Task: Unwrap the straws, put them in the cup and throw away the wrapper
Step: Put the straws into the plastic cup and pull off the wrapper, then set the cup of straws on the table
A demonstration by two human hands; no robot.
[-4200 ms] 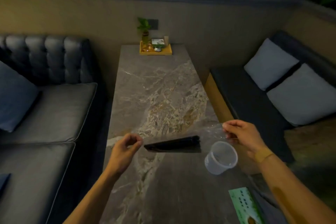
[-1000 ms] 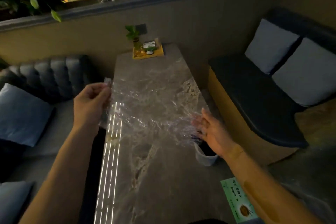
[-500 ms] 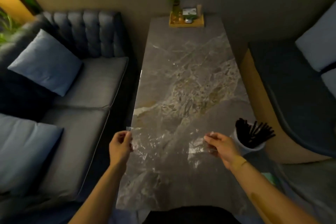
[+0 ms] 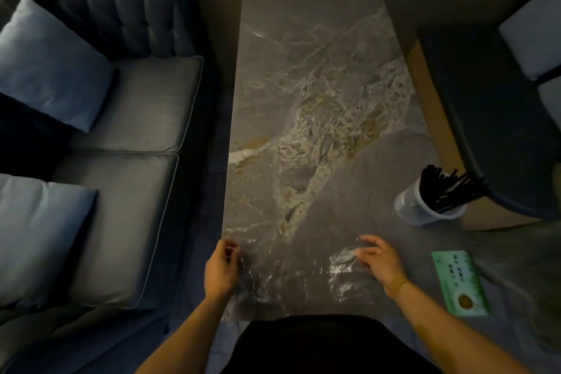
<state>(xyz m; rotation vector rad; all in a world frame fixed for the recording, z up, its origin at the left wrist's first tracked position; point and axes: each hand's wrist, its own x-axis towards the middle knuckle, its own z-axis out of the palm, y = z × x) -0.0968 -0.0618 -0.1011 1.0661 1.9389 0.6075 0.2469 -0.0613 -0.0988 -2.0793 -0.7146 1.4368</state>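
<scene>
Left hand (image 4: 221,267) and right hand (image 4: 376,261) each pinch an edge of the clear wrapper (image 4: 300,270) above the surface (image 4: 303,85); black straws (image 4: 449,188) fill the cup (image 4: 419,209).

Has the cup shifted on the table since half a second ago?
No. The cup holds the same spot at the table's right edge; only the camera moved.

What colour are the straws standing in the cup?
Black straws, in a translucent whitish cup; head view.
</scene>
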